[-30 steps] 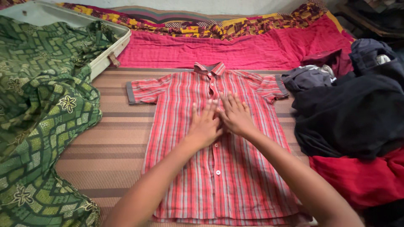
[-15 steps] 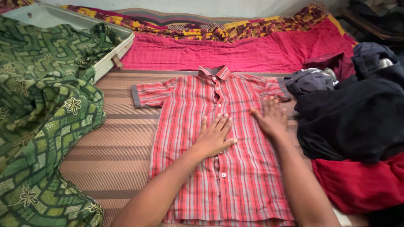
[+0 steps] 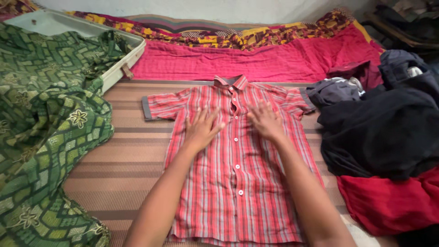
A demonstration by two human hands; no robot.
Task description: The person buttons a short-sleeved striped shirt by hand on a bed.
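Note:
A red striped short-sleeved shirt point(image 3: 238, 187) lies flat and buttoned, collar away from me, on a brown striped mat point(image 3: 123, 160). My left hand point(image 3: 200, 128) rests palm down on the shirt's chest, left of the button line, fingers spread. On the other side of the buttons my right hand point(image 3: 266, 120) also presses flat on the chest, fingers apart. Neither hand holds anything.
Green patterned cloth point(image 3: 45, 123) spills from an open pale suitcase point(image 3: 121, 57) at the left. A pile of dark clothes point(image 3: 384, 123) and a red garment point(image 3: 393, 196) lie at the right. Red and patterned bedding point(image 3: 256, 55) runs along the back.
Both hands have slid up the shirt from the belly to the chest. The left hand moved left of the buttons; the right hand came back from the shirt's right edge toward the middle.

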